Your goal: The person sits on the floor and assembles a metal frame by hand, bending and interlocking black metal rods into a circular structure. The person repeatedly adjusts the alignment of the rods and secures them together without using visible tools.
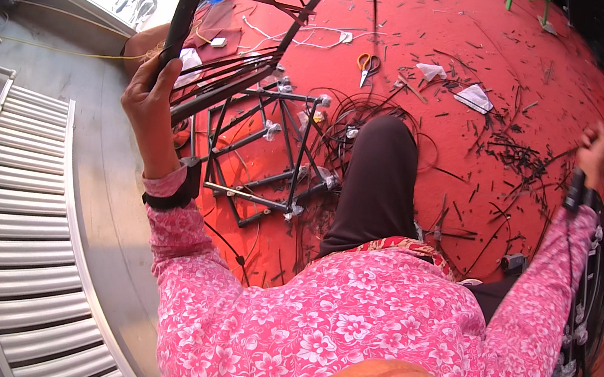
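My left hand (149,94) is closed around one bar of a black frame (182,21), held up at the upper left. Thin dark strips (234,75) are wound and stretched between the frame's bars, and some loose ends hang from its top. Far out to the right, my right hand (594,156) is closed, with the arm stretched out. Whatever its fingers hold is too small to make out. Both wrists carry black bands. Below the held frame, another black tube frame (299,153) with clear plastic wrapped at its corners rests on the floor.
Orange-handled scissors (366,64) lie on the red floor (440,192). Loose dark strips (405,114) coil by my knee, and cut scraps (519,153) litter the right side. White paper pieces (474,98) and a white cable (300,40) lie around. A slatted metal rack (44,183) stands left.
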The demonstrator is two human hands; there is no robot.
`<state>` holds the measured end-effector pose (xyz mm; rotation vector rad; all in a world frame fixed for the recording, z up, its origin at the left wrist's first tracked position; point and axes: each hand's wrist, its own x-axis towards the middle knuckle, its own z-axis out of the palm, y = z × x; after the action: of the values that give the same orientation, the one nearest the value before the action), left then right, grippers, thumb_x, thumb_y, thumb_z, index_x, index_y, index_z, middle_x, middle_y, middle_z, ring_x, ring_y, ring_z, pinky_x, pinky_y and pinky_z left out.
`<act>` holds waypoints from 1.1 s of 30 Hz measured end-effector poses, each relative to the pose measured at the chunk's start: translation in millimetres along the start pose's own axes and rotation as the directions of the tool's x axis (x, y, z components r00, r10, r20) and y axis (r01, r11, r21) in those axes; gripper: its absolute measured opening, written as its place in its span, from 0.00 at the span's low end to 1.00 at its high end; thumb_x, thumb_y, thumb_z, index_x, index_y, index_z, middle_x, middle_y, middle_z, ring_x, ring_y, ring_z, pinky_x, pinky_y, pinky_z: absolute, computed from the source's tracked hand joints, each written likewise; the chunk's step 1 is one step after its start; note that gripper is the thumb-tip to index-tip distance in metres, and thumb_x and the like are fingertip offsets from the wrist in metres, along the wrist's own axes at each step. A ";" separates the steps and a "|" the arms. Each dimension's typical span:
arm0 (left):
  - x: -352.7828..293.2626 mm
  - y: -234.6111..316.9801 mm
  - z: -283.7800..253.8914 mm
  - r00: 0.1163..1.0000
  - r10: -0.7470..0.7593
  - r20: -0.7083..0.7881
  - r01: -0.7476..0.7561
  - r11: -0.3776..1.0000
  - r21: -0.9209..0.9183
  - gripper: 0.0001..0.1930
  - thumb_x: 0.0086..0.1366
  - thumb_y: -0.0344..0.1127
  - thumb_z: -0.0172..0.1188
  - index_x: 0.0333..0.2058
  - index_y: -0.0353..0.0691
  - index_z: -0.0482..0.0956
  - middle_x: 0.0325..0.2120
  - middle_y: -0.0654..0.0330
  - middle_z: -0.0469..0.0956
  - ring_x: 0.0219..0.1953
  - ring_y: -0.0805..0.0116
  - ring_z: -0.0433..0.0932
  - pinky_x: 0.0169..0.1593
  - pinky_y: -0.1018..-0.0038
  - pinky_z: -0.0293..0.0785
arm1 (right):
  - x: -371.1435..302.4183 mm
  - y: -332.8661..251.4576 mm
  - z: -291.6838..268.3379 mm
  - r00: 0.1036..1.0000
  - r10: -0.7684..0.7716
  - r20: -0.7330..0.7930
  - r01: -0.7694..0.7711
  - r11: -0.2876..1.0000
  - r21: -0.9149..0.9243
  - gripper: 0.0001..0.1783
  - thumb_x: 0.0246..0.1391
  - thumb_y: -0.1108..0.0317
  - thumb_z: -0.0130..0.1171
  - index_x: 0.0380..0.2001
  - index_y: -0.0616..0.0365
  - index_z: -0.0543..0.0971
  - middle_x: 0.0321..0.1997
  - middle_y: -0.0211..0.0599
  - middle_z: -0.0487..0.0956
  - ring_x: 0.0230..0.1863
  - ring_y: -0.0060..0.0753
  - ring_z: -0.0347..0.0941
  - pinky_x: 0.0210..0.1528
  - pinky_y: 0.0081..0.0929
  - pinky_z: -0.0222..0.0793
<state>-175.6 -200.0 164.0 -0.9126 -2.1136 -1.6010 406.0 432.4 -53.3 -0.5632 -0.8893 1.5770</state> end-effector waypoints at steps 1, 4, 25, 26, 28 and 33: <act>-3.4 6.2 0.2 1.000 -0.001 0.008 0.001 1.000 -0.025 0.11 0.61 0.31 0.68 0.41 0.30 0.85 0.29 0.66 0.82 0.32 0.80 0.74 0.36 0.81 0.69 | -14.7 28.6 42.8 0.999 0.028 -0.023 -0.027 0.999 0.038 0.10 0.61 0.69 0.63 0.31 0.49 0.70 0.23 0.22 0.66 0.20 0.17 0.61 0.14 0.15 0.50; -12.8 21.3 3.8 0.999 -0.004 0.049 0.006 0.998 -0.060 0.11 0.61 0.30 0.68 0.41 0.30 0.85 0.28 0.67 0.81 0.31 0.81 0.72 0.35 0.82 0.68 | -54.8 83.1 149.8 0.984 0.177 -0.036 -0.175 0.983 0.060 0.09 0.55 0.65 0.70 0.32 0.52 0.77 0.28 0.27 0.79 0.23 0.17 0.70 0.15 0.14 0.55; -66.2 53.1 21.3 0.972 -0.047 0.228 0.092 0.977 -0.194 0.14 0.62 0.28 0.63 0.45 0.29 0.82 0.30 0.68 0.75 0.31 0.83 0.69 0.35 0.84 0.64 | -115.3 163.4 257.7 0.884 0.427 0.190 -0.432 0.902 -0.016 0.13 0.64 0.59 0.61 0.44 0.56 0.79 0.40 0.35 0.84 0.25 0.16 0.71 0.17 0.13 0.56; -66.8 53.1 20.4 0.968 -0.048 0.245 0.102 0.972 -0.211 0.14 0.62 0.28 0.65 0.46 0.29 0.82 0.31 0.69 0.76 0.31 0.83 0.70 0.36 0.85 0.65 | -114.1 163.9 262.3 0.903 0.396 0.165 -0.402 0.916 0.001 0.13 0.64 0.59 0.61 0.44 0.56 0.79 0.40 0.35 0.84 0.25 0.17 0.71 0.17 0.13 0.56; -67.6 52.2 19.7 0.963 -0.047 0.265 0.112 0.966 -0.234 0.15 0.62 0.28 0.67 0.46 0.29 0.81 0.32 0.69 0.77 0.32 0.83 0.71 0.36 0.86 0.65 | -109.1 164.8 271.8 0.924 0.340 0.176 -0.355 0.933 0.060 0.13 0.64 0.59 0.61 0.44 0.56 0.79 0.40 0.35 0.84 0.27 0.18 0.72 0.18 0.13 0.56; -72.7 47.8 21.8 0.962 -0.077 0.264 0.142 0.960 -0.239 0.15 0.61 0.27 0.68 0.46 0.29 0.81 0.31 0.68 0.78 0.31 0.83 0.72 0.36 0.85 0.66 | -95.1 167.0 282.3 0.918 0.359 0.172 -0.368 0.929 0.027 0.09 0.62 0.69 0.62 0.43 0.59 0.77 0.40 0.35 0.84 0.27 0.16 0.69 0.17 0.13 0.55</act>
<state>-87.7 -192.7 147.6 -1.1540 -2.1899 -1.9417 106.9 269.2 -30.1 -0.5869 -0.8918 2.0054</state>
